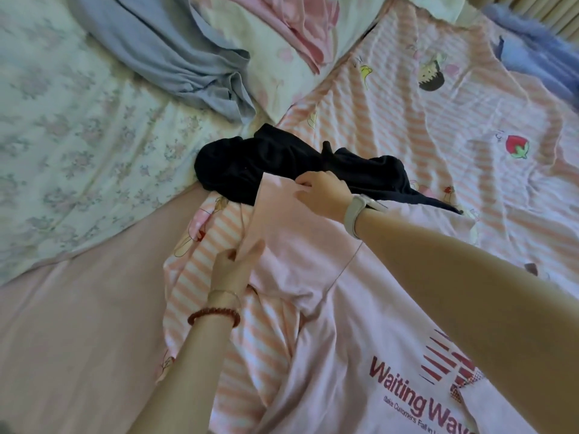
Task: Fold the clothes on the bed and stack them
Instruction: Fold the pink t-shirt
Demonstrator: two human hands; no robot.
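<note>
Head view. The left hand [233,267] pinches the near corner of a sleeve hem; the right hand [322,192] pinches the far corner of the same hem, so the sleeve of the pale pink T-shirt [313,355] is held stretched between them. The shirt lies spread print-up on the striped quilt [391,114], not yet folded. Just beyond the hands lies a crumpled black garment [266,164]; farther off, a blue garment [175,64] and a pink garment [300,29], both unfolded. No stack is visible; the task appears to be at an early stage.
</note>
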